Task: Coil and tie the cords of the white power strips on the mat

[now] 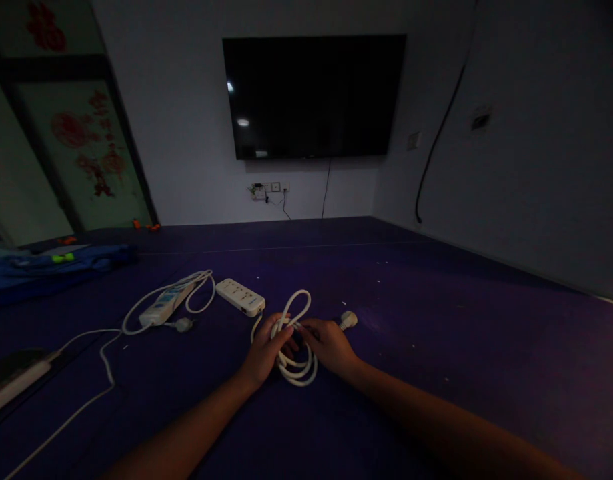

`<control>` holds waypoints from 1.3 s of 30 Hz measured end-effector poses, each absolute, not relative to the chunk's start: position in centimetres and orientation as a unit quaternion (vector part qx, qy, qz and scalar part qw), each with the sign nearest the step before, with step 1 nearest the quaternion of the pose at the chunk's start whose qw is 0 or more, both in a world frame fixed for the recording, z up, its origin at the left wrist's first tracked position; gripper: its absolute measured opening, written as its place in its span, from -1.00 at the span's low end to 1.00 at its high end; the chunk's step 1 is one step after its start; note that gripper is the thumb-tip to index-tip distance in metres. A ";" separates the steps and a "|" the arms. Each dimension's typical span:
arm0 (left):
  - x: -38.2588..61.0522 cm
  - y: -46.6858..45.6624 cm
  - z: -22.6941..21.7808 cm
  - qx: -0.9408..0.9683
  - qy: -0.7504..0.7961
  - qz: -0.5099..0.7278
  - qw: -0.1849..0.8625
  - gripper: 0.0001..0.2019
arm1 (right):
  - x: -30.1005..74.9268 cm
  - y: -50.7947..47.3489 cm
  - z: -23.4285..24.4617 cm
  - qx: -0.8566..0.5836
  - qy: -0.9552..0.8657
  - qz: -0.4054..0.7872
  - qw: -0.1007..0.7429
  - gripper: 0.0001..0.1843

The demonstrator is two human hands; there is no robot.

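Both hands work on a white power cord (pixel 297 382) gathered into several loops. My left hand (pixel 267 348) is closed around the bundle, its thumb lying across the strands. From the other side my right hand (pixel 330 343) pinches the cord, and its fingertips are partly hidden by the loops. One loop stands up above the hands. A white plug (pixel 348 320) rests just past my right hand. The cord leads to a white power strip (pixel 240 297) lying on the floor beyond my left hand.
Left of it lies a second power strip (pixel 169 303) with its cord looped around it and a plug (pixel 184 325). A device with a white cable (pixel 61 427) is at the far left, near blue cloth (pixel 51 267). A television (pixel 313 97) hangs on the wall above the purple floor (pixel 436 320).
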State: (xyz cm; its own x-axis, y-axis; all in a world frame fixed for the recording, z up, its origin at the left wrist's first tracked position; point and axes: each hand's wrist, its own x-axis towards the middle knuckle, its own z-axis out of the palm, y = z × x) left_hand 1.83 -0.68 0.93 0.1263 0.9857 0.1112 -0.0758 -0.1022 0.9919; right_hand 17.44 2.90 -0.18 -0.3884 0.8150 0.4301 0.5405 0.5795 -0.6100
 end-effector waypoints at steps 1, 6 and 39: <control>1.8 -0.7 0.9 0.540 0.422 0.510 0.521 -0.51 | 17.4 2.9 -0.2 -0.417 -0.811 0.189 0.363 -0.71; 1.8 -0.7 0.9 0.540 0.424 0.513 0.515 -0.52 | 17.4 2.8 -0.1 -0.415 -0.810 0.190 0.368 -0.72; 1.8 -0.8 1.0 0.539 0.421 0.511 0.521 -0.51 | 17.4 2.9 -0.1 -0.424 -0.812 0.186 0.355 -0.71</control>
State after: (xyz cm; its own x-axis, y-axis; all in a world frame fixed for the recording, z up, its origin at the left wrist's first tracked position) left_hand 1.84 -0.79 1.01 0.1226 0.9861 0.1118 -0.0777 -0.1028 0.9917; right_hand 17.43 2.88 -0.11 -0.3877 0.8211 0.4189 0.5564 0.5707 -0.6039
